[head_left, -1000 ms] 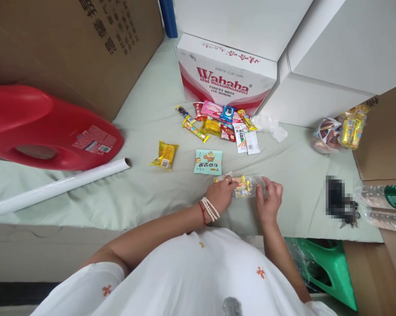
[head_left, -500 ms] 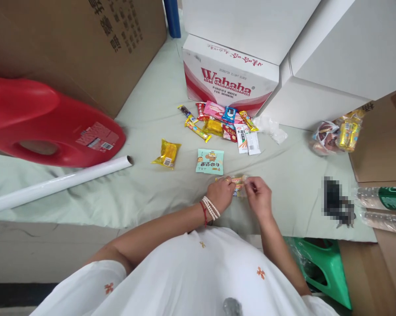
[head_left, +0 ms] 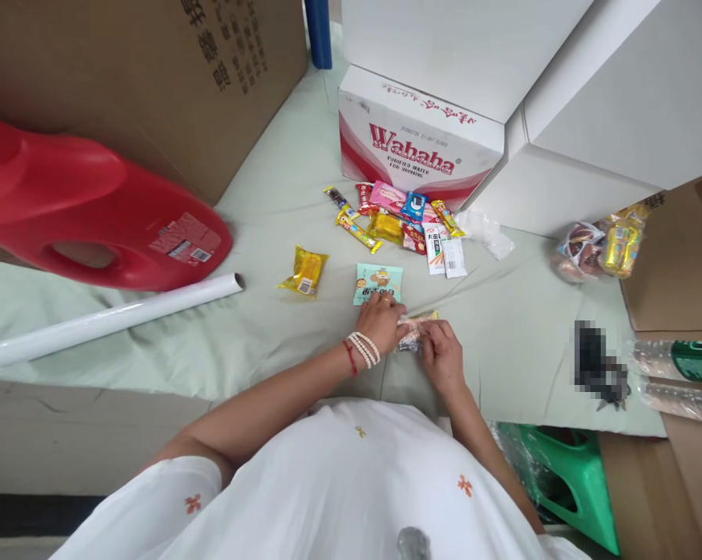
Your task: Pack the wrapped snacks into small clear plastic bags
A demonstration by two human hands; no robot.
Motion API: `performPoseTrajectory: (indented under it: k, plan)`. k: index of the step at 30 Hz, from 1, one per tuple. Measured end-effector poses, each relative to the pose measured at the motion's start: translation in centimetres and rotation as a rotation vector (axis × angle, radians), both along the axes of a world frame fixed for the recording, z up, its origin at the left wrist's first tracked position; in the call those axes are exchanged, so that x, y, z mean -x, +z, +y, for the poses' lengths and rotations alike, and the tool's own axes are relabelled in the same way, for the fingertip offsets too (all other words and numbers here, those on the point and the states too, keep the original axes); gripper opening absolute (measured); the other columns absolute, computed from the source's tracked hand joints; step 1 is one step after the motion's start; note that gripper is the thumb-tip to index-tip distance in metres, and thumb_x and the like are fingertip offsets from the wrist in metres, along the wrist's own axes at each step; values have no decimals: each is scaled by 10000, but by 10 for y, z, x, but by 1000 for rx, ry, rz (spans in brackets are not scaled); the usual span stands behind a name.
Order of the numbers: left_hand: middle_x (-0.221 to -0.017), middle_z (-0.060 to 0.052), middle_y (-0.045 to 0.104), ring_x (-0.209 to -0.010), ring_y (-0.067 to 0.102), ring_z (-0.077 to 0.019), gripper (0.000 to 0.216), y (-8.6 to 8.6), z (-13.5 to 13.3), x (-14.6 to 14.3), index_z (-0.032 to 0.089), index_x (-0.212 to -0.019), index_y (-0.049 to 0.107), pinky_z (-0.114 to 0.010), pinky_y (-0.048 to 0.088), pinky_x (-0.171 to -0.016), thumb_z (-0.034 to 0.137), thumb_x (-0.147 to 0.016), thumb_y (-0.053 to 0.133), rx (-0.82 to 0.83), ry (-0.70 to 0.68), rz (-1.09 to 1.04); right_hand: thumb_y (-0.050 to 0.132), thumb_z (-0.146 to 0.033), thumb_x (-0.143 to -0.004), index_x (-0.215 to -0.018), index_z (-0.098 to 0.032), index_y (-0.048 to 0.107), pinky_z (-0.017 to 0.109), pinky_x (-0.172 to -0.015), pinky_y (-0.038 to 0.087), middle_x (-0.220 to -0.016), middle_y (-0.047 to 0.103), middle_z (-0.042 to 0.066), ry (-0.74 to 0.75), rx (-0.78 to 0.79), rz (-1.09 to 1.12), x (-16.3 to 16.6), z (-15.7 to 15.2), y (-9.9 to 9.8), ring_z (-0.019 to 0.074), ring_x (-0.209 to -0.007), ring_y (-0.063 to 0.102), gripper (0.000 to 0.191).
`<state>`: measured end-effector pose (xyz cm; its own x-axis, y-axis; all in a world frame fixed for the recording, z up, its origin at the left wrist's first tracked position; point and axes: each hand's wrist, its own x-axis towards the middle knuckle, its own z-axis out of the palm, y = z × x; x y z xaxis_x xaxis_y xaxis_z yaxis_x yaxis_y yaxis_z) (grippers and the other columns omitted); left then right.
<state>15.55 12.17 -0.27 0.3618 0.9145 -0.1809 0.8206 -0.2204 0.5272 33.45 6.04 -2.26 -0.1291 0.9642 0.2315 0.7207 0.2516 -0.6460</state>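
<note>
Basically, right hand (head_left: 445, 354) nearest, fingers bunched narrow, pinching the right end of a clear packet (head_left: 411, 335) on the worktop (head_left: 321, 342). Packet sits at 10 o'clock from the right hand, roughly 3 o'clock from left hand (head_left: 381, 320); both touch it, neither nearer. Long axis looks about 9-to-3, ends covered, so not certain. Left fingers part-spread at its left end; can't tell if gripping or pressing. Teal pouch (head_left: 371, 278) between 10 and 11, overlapped by left fingers. Yellow pack (head_left: 305, 272) at 10, apart. Snack heap (head_left: 385, 226) at 12, Wahaha box (head_left: 412, 152) behind.
</note>
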Motion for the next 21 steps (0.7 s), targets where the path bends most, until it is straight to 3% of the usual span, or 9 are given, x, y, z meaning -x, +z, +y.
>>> performPoseTrajectory:
  k: [6,9,12,15,18,21]
  plan:
    - [-1016,-116,674,-1020,595,-273,171,9,-1,-5,183,-979,751,-377,471,-852,265,-956,602,-19,-125,8,463,-142,-989,-1074,-218,686,347,-871,541,-1062,664,83,-3,-7,49,5,-5,1,208,-997,648,250]
    - [-956,-100,690,-1006,604,-263,243,12,-5,-9,180,-902,745,-408,449,-917,233,-997,527,-106,-300,-31,463,-143,-978,-1054,-216,680,352,-863,542,-1051,668,81,-24,-9,82,5,-6,-1,210,-986,648,241]
    - [-934,-82,698,-1008,611,-258,247,11,0,-11,186,-873,737,-412,445,-945,226,-995,526,-64,-417,-55,466,-178,-994,-1052,-223,672,355,-860,540,-1027,684,65,-69,3,143,3,-7,-2,207,-964,652,219]
    - [-1062,-96,687,-1066,612,-264,170,7,11,-11,188,-1044,728,-375,475,-949,282,-920,661,29,-321,-63,466,-218,-1014,-1053,-232,671,359,-865,544,-1015,695,51,-125,-1,215,3,-6,-3,203,-958,660,209]
    - [-1221,-176,637,-1125,619,-301,482,8,20,-12,128,-1236,659,-385,502,-962,351,-822,765,93,-210,22,446,-215,-1019,-1100,-230,680,385,-914,551,-1077,688,77,-59,-13,161,5,-6,-5,217,-1022,654,248]
    - [-1163,-209,665,-1076,662,-336,404,14,29,-15,104,-1117,712,-409,525,-928,334,-788,761,159,-216,104,437,-231,-1033,-1234,-202,656,460,-1013,529,-1205,657,141,39,-31,-11,8,-12,-7,262,-1135,609,299]
